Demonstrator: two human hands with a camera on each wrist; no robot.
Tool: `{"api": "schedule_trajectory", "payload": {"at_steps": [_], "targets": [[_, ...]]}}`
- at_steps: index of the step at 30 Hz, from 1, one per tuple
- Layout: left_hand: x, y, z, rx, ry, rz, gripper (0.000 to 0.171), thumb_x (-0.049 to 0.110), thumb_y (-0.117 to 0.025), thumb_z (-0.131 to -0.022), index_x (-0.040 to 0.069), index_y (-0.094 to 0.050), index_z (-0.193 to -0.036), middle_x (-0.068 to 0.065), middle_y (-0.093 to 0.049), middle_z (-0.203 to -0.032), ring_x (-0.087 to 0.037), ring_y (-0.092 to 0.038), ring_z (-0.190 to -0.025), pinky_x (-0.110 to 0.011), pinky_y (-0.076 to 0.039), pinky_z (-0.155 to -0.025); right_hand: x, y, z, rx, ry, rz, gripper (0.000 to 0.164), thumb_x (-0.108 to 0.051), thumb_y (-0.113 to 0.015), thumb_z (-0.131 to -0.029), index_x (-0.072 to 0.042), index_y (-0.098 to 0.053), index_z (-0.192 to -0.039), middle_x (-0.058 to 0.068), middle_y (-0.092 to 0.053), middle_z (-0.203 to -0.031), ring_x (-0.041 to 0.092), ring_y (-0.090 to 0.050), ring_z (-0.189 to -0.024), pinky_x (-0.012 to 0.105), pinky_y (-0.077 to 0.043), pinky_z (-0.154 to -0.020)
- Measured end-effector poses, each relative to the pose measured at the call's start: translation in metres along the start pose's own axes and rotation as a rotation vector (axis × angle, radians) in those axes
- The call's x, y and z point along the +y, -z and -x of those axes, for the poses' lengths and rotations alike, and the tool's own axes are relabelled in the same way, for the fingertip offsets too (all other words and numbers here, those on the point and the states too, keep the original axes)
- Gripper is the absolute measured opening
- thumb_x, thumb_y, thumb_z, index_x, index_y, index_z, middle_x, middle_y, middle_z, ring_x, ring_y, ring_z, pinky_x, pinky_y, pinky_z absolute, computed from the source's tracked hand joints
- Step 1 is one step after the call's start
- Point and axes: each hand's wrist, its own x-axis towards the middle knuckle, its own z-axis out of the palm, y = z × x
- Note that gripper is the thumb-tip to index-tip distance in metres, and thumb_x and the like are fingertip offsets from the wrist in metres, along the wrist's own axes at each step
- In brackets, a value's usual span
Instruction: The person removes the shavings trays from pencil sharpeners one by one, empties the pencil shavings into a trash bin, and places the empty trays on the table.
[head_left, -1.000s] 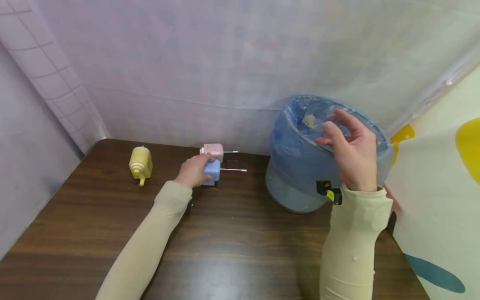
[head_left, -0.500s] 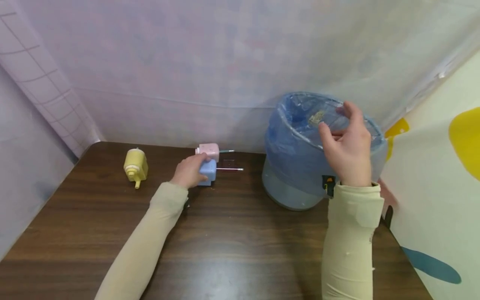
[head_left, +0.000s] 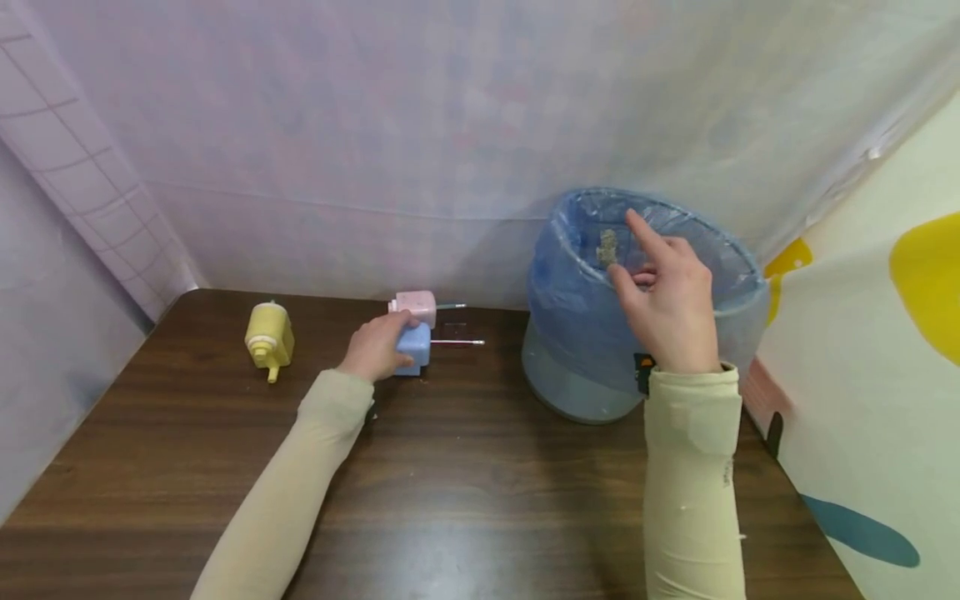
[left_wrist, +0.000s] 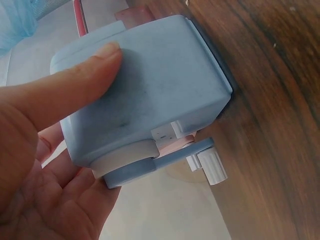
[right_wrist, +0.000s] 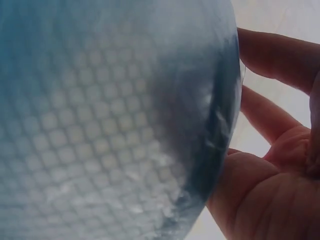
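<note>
On the brown table [head_left: 450,467], the left hand [head_left: 371,346] grips a blue sharpener [head_left: 414,343] with a pencil [head_left: 459,342] sticking out of it. A yellow sharpener [head_left: 270,333] stands to its left. To its right is the lined bin [head_left: 573,379] — the right hand [head_left: 671,304] hangs over the rim, a greyish clump [head_left: 607,247] by its thumb, and I cannot tell if it pinches anything. Just behind the blue sharpener — a pink sharpener [head_left: 417,307].

My sharpener [left_wrist: 145,75] is blue; behind it, a pink one [head_left: 417,306]; left, a yellow one [head_left: 270,332]; beneath, a brown wood-grained table [head_left: 225,425].
</note>
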Motion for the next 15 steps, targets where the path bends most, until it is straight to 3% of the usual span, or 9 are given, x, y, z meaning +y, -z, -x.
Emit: {"api": "schedule_trajectory", "payload": {"at_steps": [12,15], "targets": [[-0.0009,0.0013,0.0002,0.011,-0.005,-0.007,0.059,0.011,-0.084,-0.079,0.007,-0.058,-0.132,-0.021,-0.063,-0.133,-0.042,-0.062,-0.118,-0.058,-0.051,-0.098,-0.0020,-0.0074,-0.0009,0.044,0.056,0.013,0.050,-0.009,-0.055,-0.098,-0.025,-0.052,-0.146,0.027,-0.062,-0.117,0.037,-0.069,-0.084,0.050,-0.057,-0.076],[-0.0012,0.0015,0.0003,0.008,-0.006,-0.008,0.059,0.011,-0.084,-0.079,0.007,-0.058,-0.132,-0.022,-0.063,-0.133,-0.042,-0.061,-0.118,-0.058,-0.050,-0.098,-0.0020,-0.0093,-0.0004,0.065,0.054,0.004,0.052,-0.009,-0.058,-0.098,-0.024,-0.050,-0.147,0.027,-0.062,-0.116,0.038,-0.068,-0.086,0.050,-0.056,-0.078]]}}
